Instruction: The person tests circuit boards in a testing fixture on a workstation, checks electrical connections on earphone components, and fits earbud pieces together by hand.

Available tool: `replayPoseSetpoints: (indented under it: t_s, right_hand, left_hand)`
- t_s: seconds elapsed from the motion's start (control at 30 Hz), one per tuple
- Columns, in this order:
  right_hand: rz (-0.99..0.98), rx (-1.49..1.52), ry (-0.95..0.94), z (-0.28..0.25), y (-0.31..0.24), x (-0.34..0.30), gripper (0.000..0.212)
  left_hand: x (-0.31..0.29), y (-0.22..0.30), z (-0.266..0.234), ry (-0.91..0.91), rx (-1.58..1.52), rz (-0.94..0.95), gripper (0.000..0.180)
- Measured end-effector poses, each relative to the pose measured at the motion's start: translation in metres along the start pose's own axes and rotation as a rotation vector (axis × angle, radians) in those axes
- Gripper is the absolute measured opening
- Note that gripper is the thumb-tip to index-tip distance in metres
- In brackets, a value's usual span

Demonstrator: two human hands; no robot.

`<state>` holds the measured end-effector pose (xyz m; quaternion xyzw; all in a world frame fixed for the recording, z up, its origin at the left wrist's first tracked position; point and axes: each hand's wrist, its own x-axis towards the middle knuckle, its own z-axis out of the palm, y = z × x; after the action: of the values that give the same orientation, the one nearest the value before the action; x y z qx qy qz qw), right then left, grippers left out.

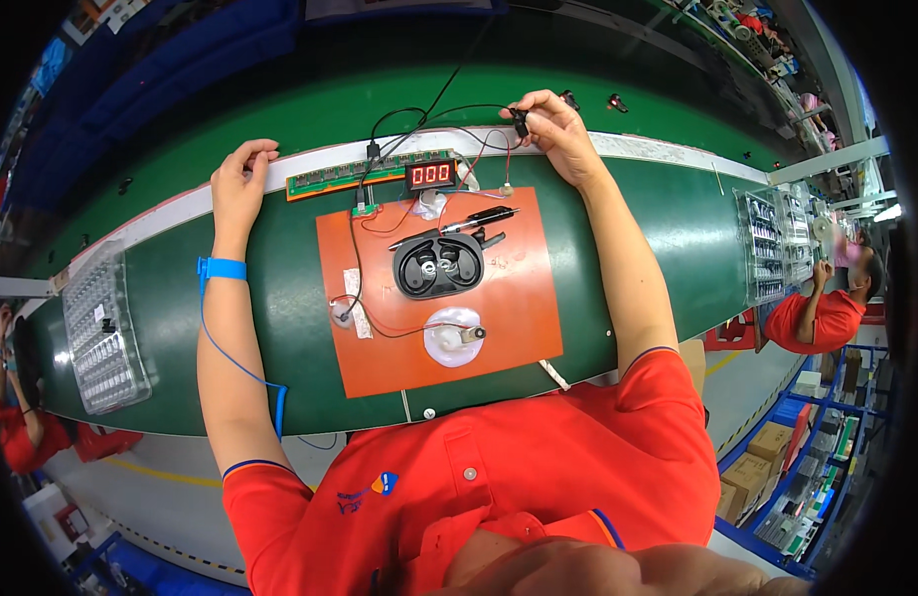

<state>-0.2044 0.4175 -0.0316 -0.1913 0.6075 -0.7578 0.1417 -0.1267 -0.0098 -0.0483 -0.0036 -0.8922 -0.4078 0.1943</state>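
My right hand (560, 137) is raised at the far white rail, its thumb and fingers pinching a small black earbud (520, 121). At the rail's left part rests my left hand (242, 177), fingers loosely bent and nothing visible in them; a blue wrist strap (223, 268) with a coiled cord circles that wrist. Between my arms, an open black earbud case (438, 283) lies on an orange mat (524, 298). Behind the case are a black pen (479, 220) and a small meter (430, 176) with lit red digits. A green circuit board (320, 186) stands left of the meter.
Black cables (409, 111) loop over the rail. A round white pad (449, 343) with a wired metal part sits on the mat's near half. Clear trays (101, 343) lie at the left, more trays (762, 243) at the right. Small black pieces dot the green belt (310, 114). Other people sit at both sides.
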Motion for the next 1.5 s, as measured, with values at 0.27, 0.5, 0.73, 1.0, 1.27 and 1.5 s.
replayPoseSetpoints:
  t_s: [0.27, 0.5, 0.73, 1.0, 1.27, 1.5]
  right_hand:
    - [0.022, -0.088, -0.028, 0.006, -0.005, 0.001, 0.028]
    - [0.065, -0.19, 0.024, 0.015, -0.001, 0.0, 0.027]
    - [0.145, -0.36, 0.019, 0.03, -0.003, 0.013, 0.024]
    - [0.397, -0.634, -0.267, 0.055, -0.023, 0.056, 0.025]
    - [0.374, -0.569, -0.312, 0.078, -0.014, 0.072, 0.036]
    - [0.267, -0.418, -0.361, 0.079, 0.014, 0.077, 0.044]
  left_hand:
    - [0.002, 0.0, 0.001, 0.001, 0.021, 0.008, 0.017]
    - [0.0, 0.004, 0.003, 0.034, 0.035, 0.023, 0.016]
    - [0.0, 0.017, 0.008, 0.063, -0.067, 0.09, 0.015]
    - [0.021, 0.092, 0.034, -0.143, 0.006, 0.29, 0.019]
    - [0.027, 0.111, 0.067, -0.352, 0.057, 0.252, 0.025]
    - [0.027, 0.104, 0.076, -0.356, 0.115, 0.216, 0.024]
